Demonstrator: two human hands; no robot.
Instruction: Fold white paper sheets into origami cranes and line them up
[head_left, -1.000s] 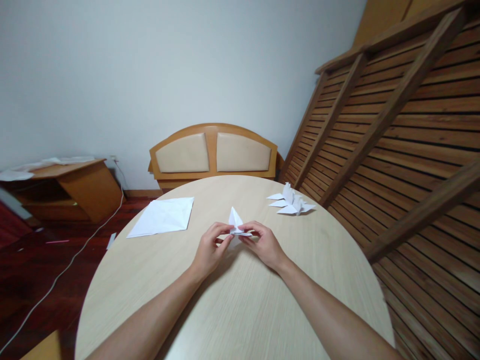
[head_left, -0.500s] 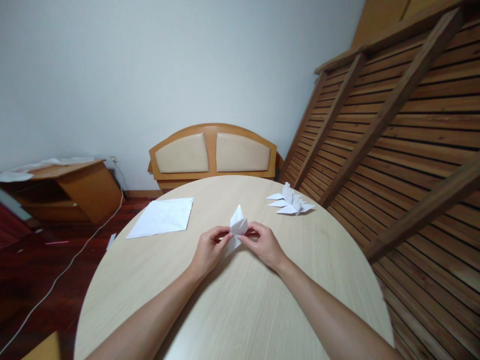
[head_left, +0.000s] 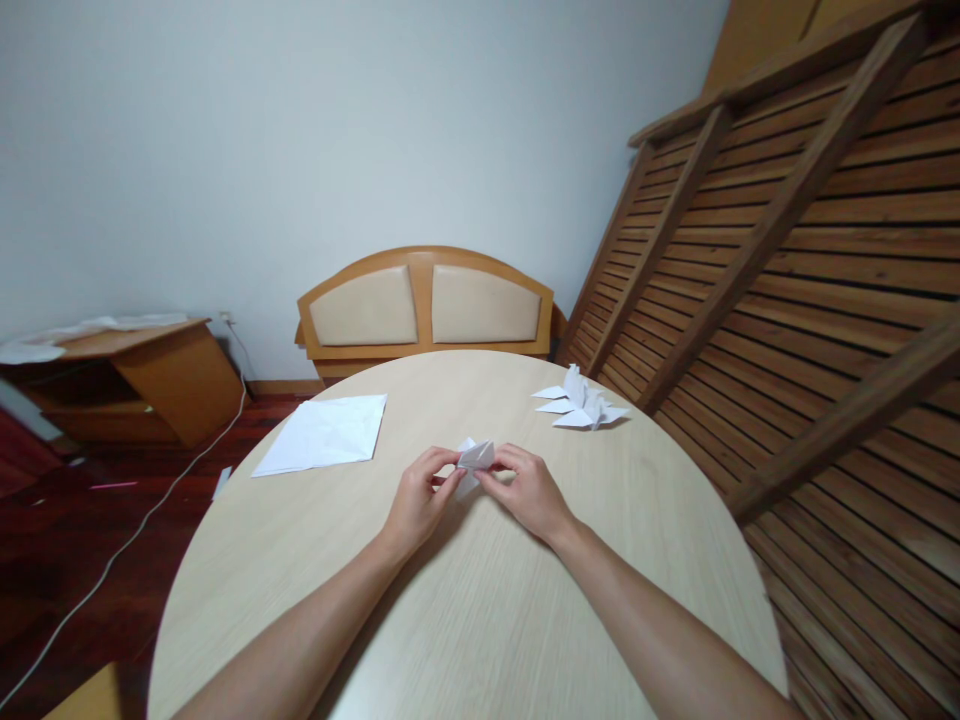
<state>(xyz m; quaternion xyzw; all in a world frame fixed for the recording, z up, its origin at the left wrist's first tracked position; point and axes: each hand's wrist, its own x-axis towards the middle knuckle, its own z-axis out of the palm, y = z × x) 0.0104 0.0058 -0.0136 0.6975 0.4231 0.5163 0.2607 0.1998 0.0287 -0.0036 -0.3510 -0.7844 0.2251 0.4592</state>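
A small piece of folded white paper (head_left: 475,456) is held between my two hands, just above the middle of the table. My left hand (head_left: 424,492) pinches its left side between thumb and fingers. On its right side my right hand (head_left: 529,490) grips it the same way. Slanted flaps show on top, and a paler part hangs below the fingertips. Beyond my right hand lie several folded white paper figures (head_left: 581,402) with pointed ends, grouped close together. To the left rests a flat stack of white paper sheets (head_left: 324,434).
The round pale wooden table (head_left: 480,620) fills the foreground. Behind it stands a headboard (head_left: 426,262) with two cream panels. A slatted wooden frame (head_left: 795,260) leans on the right. At the left are a low wooden cabinet (head_left: 161,385) and a white cable (head_left: 150,515) on the floor.
The tall pointed flap on the folded paper has come down toward the far side, so the piece looks lower. Both hands keep their hold in nearly the same place.
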